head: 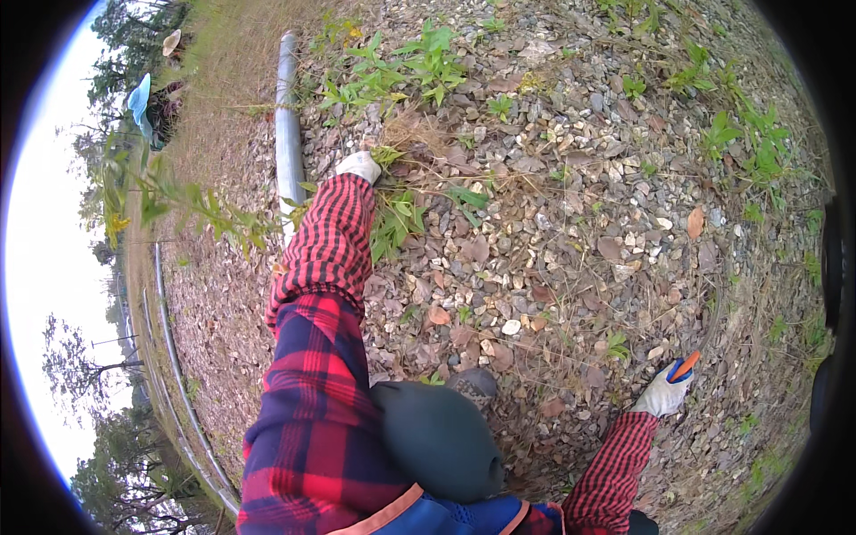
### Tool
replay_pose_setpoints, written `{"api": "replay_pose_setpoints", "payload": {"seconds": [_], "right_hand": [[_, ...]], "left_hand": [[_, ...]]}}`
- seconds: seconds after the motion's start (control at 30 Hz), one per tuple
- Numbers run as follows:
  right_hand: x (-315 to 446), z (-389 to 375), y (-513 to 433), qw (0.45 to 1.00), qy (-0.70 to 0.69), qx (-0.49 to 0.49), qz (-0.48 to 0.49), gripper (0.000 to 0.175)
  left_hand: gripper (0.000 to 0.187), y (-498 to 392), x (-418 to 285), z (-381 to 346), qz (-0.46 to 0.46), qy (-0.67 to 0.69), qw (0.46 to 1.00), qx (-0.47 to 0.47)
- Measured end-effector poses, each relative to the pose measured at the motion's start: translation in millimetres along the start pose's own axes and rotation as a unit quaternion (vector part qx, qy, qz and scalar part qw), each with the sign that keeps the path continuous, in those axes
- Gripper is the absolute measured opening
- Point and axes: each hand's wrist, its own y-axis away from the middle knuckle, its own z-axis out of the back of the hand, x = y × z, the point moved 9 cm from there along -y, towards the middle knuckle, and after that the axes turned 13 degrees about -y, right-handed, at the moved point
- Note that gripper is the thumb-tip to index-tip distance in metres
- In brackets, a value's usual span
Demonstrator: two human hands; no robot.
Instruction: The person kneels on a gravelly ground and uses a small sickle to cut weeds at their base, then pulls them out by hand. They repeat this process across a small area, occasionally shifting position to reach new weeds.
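Observation:
My left hand (361, 166), in a white work glove, is closed around leafy weed stems (386, 156). More green leaves (400, 221) hang beside the wrist, close to the gravel. My right hand (663, 393), in a white glove with blue at the fingers, grips an orange handle (686, 365) low over the ground at the picture's right. A thin, curved grey blade seems to run from this handle, which looks like a sickle's, but it blends into the dry grass. The hands are far apart, with leaf-strewn gravel (535, 267) between them.
A grey metal pipe (287, 120) lies just beyond my left hand. Yellow-flowered weeds (200, 210) stick out past my left sleeve. Leafy weeds (431, 63) grow from the gravel. My dark-covered knee (438, 438) is below. Farther off are a person in a blue hat (139, 103) and long rails (177, 361).

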Motion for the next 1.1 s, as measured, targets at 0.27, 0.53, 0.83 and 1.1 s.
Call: {"api": "replay_pose_setpoints", "payload": {"seconds": [0.27,0.53,0.83,1.1], "right_hand": [[9,2,1,1.000,0.016,0.000,-0.004,0.038],[22,9,1,1.000,0.015,-0.004,-0.012,0.035],[21,11,3,0.999,0.021,-0.007,-0.033,0.033],[16,4,3,0.997,0.039,0.020,-0.060,0.036]], "left_hand": [[0.031,50,-16,-52,0.027,0.330,0.938,-0.098],[0.048,234,-159,-51,-0.252,0.360,0.864,-0.245],[0.045,164,-198,75,-0.338,0.113,0.917,-0.182],[0.047,43,-157,191,-0.222,0.095,0.925,-0.293]]}}
